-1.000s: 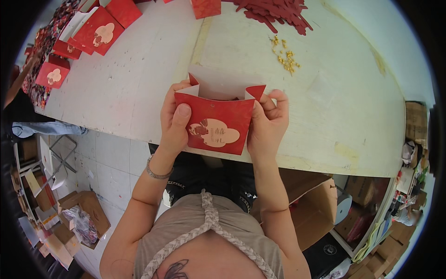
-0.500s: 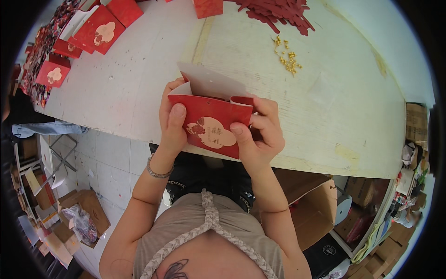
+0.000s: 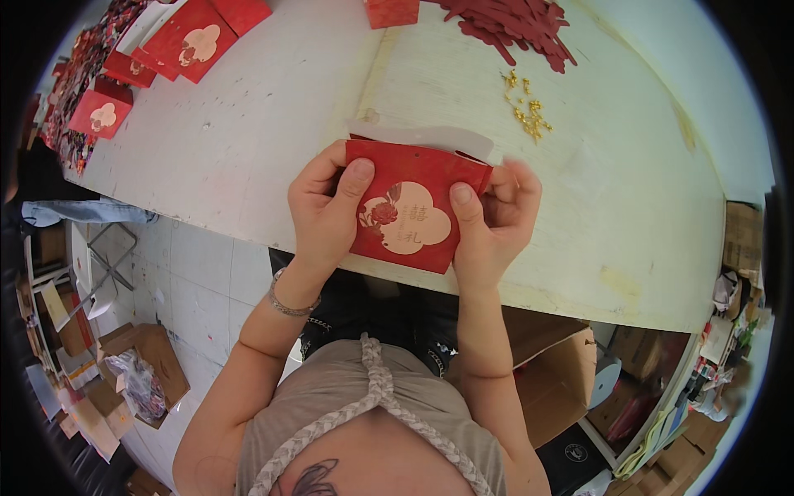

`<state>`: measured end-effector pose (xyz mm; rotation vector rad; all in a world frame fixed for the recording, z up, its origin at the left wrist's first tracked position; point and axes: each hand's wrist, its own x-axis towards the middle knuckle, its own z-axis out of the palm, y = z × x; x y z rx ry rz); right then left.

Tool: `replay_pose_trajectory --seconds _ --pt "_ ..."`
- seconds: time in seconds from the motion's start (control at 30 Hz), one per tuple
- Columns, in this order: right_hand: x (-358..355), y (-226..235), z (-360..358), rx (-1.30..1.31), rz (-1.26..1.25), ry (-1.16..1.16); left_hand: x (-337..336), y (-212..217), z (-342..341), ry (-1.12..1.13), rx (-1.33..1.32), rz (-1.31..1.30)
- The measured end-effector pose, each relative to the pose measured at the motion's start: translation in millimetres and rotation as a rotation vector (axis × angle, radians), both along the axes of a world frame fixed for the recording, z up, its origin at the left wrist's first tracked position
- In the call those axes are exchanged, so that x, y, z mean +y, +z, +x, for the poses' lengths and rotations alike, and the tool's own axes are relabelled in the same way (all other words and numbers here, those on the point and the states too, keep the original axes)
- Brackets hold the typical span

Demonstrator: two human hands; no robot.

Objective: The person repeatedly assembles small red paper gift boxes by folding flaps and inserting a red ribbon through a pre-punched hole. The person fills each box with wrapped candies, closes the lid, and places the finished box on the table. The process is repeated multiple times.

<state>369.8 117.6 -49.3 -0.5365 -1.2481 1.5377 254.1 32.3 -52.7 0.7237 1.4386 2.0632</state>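
Between my hands is a red paper gift box [image 3: 418, 169] with a pale, cloud-shaped label on its front, which faces up at me. Its top edge gapes a little, and a whitish flap rises behind it. My left hand [image 3: 324, 202] is closed on the box's left side, thumb on the front and fingers behind. On the right side, my right hand [image 3: 496, 219] presses its thumb to the front, its other fingers curled at the top corner and partly hidden. Beyond the box lies a small heap of gold-coloured fasteners [image 3: 529, 112] on the white table [image 3: 612, 215].
A pile of dark red strips [image 3: 521, 29] lies at the far side. Several red boxes [image 3: 198, 41] stand at the far left, beside a heap of small wrapped items [image 3: 70, 99]. Under the table on my right is an open cardboard carton [image 3: 554, 380].
The box has turned so its front faces me more fully, and its top opening has narrowed as the back flap tipped down. Both hands have shifted slightly right with it.
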Motion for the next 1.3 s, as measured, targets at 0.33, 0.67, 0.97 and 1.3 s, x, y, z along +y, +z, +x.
replay_pose_trajectory --seconds 0.33,0.67,0.97,1.3 --pt "-5.3 -5.5 -0.3 -0.016 -0.137 0.23 5.5 6.7 -7.1 -0.089 -0.083 0.033" --pt "5.2 4.8 9.5 -0.041 -0.265 0.432 -2.6 -9.5 -27.6 -0.208 -0.396 0.098" --pt "-1.5 17.6 10.7 -0.022 -0.337 0.37 -0.7 -6.5 -21.8 -0.151 -0.422 0.103" --pt "-1.3 9.8 7.5 -0.366 0.432 -0.069 5.8 -4.5 -11.1 -0.087 -0.313 0.099"
